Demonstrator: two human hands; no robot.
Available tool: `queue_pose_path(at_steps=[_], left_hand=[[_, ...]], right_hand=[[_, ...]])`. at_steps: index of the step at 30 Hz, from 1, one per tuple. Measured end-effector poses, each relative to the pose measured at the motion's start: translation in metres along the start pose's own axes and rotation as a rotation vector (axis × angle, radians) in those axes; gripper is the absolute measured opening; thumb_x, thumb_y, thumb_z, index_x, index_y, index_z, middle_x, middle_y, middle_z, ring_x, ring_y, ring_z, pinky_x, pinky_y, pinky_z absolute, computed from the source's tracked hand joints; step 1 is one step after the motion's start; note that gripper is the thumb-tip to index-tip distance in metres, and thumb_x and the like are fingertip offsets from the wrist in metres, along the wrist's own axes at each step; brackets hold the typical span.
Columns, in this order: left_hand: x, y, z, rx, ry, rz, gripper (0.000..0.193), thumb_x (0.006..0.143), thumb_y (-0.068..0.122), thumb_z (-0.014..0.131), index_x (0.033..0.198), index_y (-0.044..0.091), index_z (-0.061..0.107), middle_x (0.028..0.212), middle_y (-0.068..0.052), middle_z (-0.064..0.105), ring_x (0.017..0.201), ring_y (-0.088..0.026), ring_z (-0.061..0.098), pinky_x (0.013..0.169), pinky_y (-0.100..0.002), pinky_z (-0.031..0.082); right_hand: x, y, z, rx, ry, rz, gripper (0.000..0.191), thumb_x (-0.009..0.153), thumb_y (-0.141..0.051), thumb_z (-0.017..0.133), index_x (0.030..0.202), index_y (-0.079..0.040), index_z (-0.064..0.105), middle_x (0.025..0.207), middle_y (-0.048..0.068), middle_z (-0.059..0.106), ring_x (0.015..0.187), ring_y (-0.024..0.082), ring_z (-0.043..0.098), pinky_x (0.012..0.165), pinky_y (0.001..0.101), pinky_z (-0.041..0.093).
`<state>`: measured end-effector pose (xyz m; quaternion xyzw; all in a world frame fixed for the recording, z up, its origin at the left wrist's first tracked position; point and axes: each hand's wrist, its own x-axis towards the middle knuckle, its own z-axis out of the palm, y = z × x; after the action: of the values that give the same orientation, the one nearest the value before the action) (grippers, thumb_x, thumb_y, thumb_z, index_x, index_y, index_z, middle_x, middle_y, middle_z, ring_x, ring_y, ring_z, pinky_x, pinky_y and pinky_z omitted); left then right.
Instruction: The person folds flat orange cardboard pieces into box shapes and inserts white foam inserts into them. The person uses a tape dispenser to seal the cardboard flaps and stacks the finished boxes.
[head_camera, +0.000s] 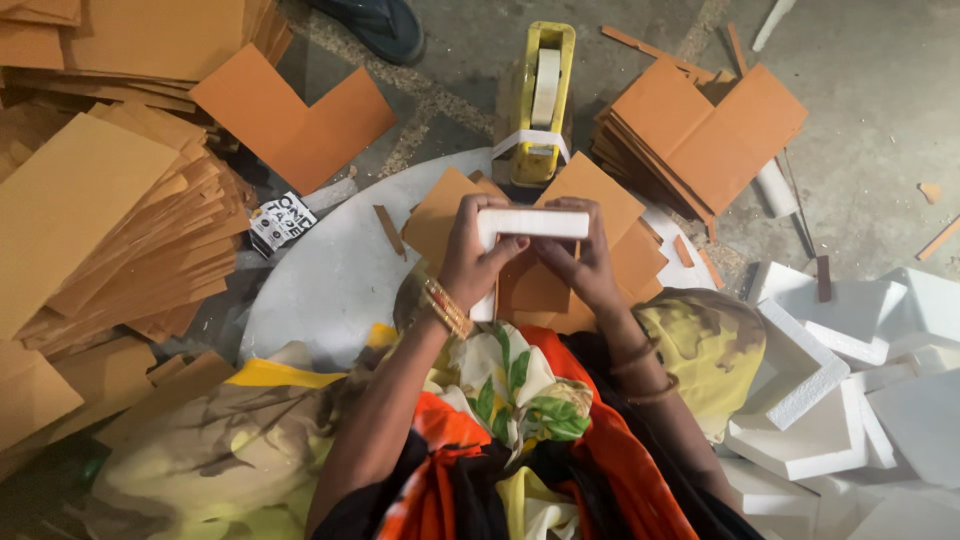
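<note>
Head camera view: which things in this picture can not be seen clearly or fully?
- White foam corner piece: the left hand and right hand cover much of it in the head view.
- Brown card behind the hands: its shape is hidden by them.
- Tape dispenser: its front end is hidden behind the brown cards.
- Dark shoe: cut off by the top edge.
- Foam pile: cut off by the right edge.

White foam corner piece (530, 225): L-shaped, one arm horizontal at centre frame, the other running down to lower left; held above the lap. Orange cardboard sheet (535, 285): flat, directly beneath it, centre frame, partly hidden.
</note>
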<state>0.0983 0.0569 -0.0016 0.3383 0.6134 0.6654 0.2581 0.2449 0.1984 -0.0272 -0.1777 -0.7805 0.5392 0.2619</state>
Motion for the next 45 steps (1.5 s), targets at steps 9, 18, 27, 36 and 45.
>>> queue_pose_path(at_steps=[9, 18, 27, 36, 45], left_hand=[[-0.039, 0.034, -0.018, 0.353, -0.140, 0.395, 0.045, 0.093, 0.016, 0.076, 0.128, 0.005, 0.049, 0.146, -0.019, 0.054, 0.154, -0.044, 0.035, 0.127, -0.054, 0.033], [-0.049, 0.034, -0.013, 0.367, -0.120, 0.321, 0.048, 0.089, 0.013, 0.074, 0.129, 0.005, 0.048, 0.145, -0.019, 0.055, 0.154, -0.042, 0.038, 0.128, -0.052, 0.033], [0.027, -0.013, -0.018, 0.345, -0.019, 0.056, 0.053, 0.091, 0.024, 0.081, 0.126, 0.004, 0.047, 0.121, -0.018, 0.065, 0.110, -0.033, 0.068, 0.092, -0.042, 0.055], [0.039, -0.020, -0.014, 0.372, -0.005, -0.051, 0.054, 0.088, 0.026, 0.082, 0.122, 0.005, 0.047, 0.116, -0.016, 0.065, 0.104, -0.032, 0.069, 0.086, -0.041, 0.055], [0.043, -0.019, -0.015, 0.381, -0.006, -0.072, 0.055, 0.086, 0.022, 0.083, 0.122, 0.004, 0.046, 0.119, -0.019, 0.063, 0.107, -0.036, 0.067, 0.087, -0.043, 0.055]], right_hand=[[-0.012, -0.014, -0.013, -0.084, 0.059, -0.120, 0.055, 0.090, -0.025, 0.075, 0.135, 0.000, 0.056, 0.148, 0.020, 0.052, 0.139, 0.035, 0.052, 0.114, 0.0412, 0.045], [-0.018, -0.013, -0.017, -0.079, 0.082, -0.115, 0.051, 0.087, -0.026, 0.071, 0.131, -0.001, 0.060, 0.135, 0.018, 0.063, 0.127, 0.031, 0.062, 0.108, 0.0398, 0.049], [0.030, 0.011, 0.002, -0.656, 0.035, 0.059, 0.049, 0.077, -0.033, 0.086, 0.118, -0.013, 0.072, 0.121, 0.016, 0.065, 0.111, 0.038, 0.053, 0.096, 0.0477, 0.044], [0.111, 0.012, -0.053, 0.176, -0.113, 0.274, 0.040, 0.082, -0.008, 0.064, 0.122, -0.005, 0.072, 0.109, 0.003, 0.071, 0.095, 0.011, 0.064, 0.081, 0.0247, 0.052], [0.145, -0.039, -0.026, -0.040, -0.162, 0.380, 0.021, 0.101, -0.024, 0.066, 0.098, -0.003, 0.071, 0.087, 0.000, 0.066, 0.079, 0.008, 0.059, 0.071, 0.0263, 0.049]])
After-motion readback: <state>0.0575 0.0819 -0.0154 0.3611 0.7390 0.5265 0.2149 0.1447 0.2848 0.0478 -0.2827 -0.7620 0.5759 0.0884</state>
